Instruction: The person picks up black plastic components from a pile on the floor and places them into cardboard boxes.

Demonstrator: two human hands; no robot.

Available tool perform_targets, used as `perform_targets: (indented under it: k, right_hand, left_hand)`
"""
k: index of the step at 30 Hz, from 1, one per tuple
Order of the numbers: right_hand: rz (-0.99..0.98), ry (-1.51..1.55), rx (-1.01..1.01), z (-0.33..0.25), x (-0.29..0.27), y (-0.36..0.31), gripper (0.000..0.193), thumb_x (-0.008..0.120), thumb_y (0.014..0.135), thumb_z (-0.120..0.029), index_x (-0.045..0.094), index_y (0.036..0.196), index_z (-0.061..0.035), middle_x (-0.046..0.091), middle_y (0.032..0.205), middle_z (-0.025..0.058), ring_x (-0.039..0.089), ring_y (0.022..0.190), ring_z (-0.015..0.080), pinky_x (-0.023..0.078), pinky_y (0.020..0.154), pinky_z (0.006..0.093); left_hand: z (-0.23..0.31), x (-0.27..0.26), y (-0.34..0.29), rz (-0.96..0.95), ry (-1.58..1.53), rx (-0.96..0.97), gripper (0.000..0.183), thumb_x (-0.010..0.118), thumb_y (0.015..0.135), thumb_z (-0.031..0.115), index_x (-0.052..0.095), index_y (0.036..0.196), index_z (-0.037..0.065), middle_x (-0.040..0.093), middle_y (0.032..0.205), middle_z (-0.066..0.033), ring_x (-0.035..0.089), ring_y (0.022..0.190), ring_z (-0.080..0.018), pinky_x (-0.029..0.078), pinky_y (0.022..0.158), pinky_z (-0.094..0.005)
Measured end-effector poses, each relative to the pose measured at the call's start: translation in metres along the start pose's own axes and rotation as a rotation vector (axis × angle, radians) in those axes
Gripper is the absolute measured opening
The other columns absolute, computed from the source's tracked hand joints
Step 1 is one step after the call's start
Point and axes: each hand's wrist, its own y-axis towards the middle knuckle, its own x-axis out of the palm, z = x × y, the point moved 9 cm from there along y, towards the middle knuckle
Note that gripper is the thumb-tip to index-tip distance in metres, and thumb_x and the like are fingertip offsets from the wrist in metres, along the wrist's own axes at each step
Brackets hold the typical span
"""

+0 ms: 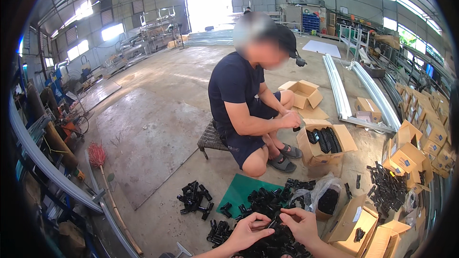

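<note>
Little black part (273,222) up between both hands, right over the pile (283,244).
So the left hand (247,233) has its fingers pinched on it; the right hand (302,226) has its fingers bunched right at the other side, but can't tell if they're actually gripping. Going by the clock from the part: green mat (241,185) at 11, partly buried by the pile, loose cluster (193,198) of black pieces around 10, clear bag (330,182) at 2, open carton (370,220) at 3. Co-worker (234,76) sits on a woven stool (210,137) near 12, hands by a box (313,155) of black pieces at 1. Broom (117,203) at 9.
</note>
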Motion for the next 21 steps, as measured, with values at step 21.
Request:
perform_targets:
  k: [21]
  right_hand:
    - [0.113,-0.282,-0.275,-0.019,0.001,0.0,0.017,0.067,0.094,-0.01,0.073,0.106,0.001,0.071,0.087,0.0123,0.066,0.069,0.0175,0.051,0.062,0.0283]
  left_hand:
    - [-0.005,-0.001,0.007,0.134,-0.008,-0.066,0.023,0.079,0.084,-0.002,0.064,0.101,-0.002,0.072,0.105,-0.0105,0.068,0.097,-0.0115,0.058,0.087,-0.0256]
